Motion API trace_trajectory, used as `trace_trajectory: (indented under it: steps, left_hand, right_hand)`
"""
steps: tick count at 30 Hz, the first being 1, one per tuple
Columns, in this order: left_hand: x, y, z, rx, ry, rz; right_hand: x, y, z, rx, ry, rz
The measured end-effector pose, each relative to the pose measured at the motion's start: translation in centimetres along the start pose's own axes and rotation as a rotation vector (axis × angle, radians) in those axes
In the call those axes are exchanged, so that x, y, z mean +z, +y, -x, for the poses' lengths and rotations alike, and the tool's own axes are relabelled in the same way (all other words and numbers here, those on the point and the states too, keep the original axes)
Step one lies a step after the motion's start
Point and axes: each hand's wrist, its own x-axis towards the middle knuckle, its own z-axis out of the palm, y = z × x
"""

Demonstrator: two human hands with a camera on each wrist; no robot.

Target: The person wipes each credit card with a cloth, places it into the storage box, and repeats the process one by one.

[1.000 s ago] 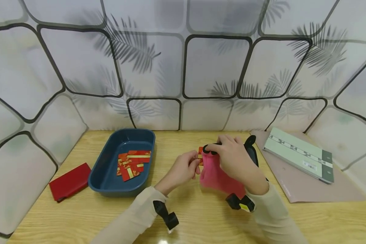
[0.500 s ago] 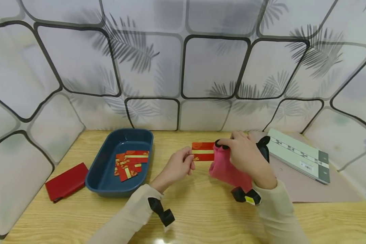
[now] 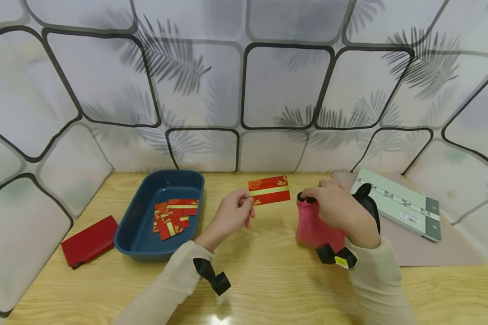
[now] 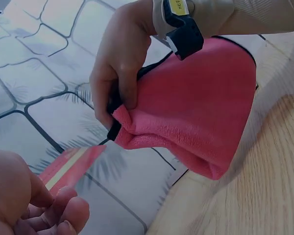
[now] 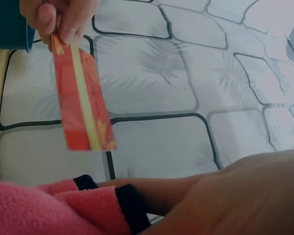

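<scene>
My left hand (image 3: 229,216) pinches a red card with a gold stripe (image 3: 269,190) by its near left end. Above the table, the card points right toward a pink fleece pouch (image 3: 317,230) with black trim. The right hand (image 3: 341,211) grips that pouch at its black-edged mouth, thumb and fingers folded over the edge, as the left wrist view shows. A black flap (image 3: 363,189) of the pouch sticks out behind this hand. In the right wrist view the card (image 5: 81,98) is fully out in the air, apart from the pouch mouth. The pouch's inside is hidden.
A blue plastic tray (image 3: 146,256) with several similar red cards (image 3: 175,217) stands on the left. Left of it lies a dark red wallet (image 3: 90,241). At the right, a pale green book (image 3: 398,205) rests on a greyish-pink sheet (image 3: 423,253). A patterned cloth wall rises behind.
The card, at first mostly hidden at the pouch mouth, has come out leftward in the left hand and now shows whole. The right hand and pouch have shifted right.
</scene>
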Motion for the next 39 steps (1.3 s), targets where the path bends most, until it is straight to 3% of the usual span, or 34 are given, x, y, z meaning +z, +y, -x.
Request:
trace_trajectory:
  steps: [4,8,15,24,30,39]
  left_hand:
    - [-0.2,-0.1,-0.1,-0.01,0.013,-0.012]
    - [0.1,-0.4,-0.3,0.0,-0.019,-0.021]
    - [0.5,-0.3,-0.2,0.001,-0.082,0.001]
    - [0.7,0.0,0.1,0.082,-0.166,-0.028]
    - [1.0,0.1,0.4,0.143,-0.191,-0.093]
    - [0.8,0.3,0.4,0.098,-0.121,-0.12]
  right_hand:
    - [-0.1,-0.6,0.0,-0.078,-0.016,-0.032]
    - [-0.2,-1.4,0.2,-0.098,-0.01,-0.011]
    - [-0.1,-1.9,0.3,-0.219,0.099,-0.019]
    - [1.0,-3.6,-0.4,-0.257,0.175,-0.015]
    - [2.0,-4.2,-0.9,-0.207,0.151,-0.007]
    - [1.8,-2.8,-1.1,-0.11,0.128,-0.016]
